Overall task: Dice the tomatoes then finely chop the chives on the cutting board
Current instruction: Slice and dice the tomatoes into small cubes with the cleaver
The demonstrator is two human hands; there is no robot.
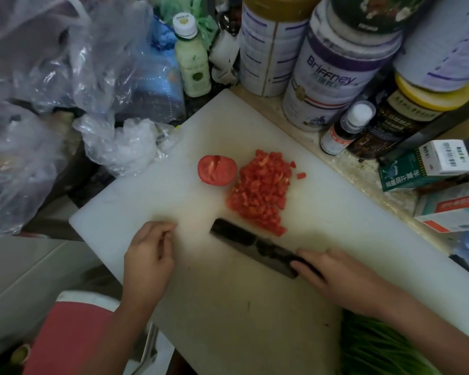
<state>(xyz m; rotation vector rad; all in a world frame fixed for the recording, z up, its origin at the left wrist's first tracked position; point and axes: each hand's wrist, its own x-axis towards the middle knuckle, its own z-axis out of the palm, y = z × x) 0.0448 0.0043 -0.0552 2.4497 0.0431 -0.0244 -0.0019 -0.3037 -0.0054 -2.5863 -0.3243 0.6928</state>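
Dicing half done: on the cutting board [336, 212], my right hand [333, 277] has its fingers clamped round the handle of the knife [252, 246]. Its blade is set down just beside the pile of diced tomato [260, 190], probably to keep the pieces gathered. My left hand [149, 255] rests on the board, fingers loosely curled and holding nothing, free, I judge, to fetch the tomato half [217, 170] lying just beside the pile. The chives [377, 347] wait uncut at the board's near right edge. Behind, on the surface, lidded tins [333, 66] hide their contents; a bottle [191, 58] holds pale green liquid.
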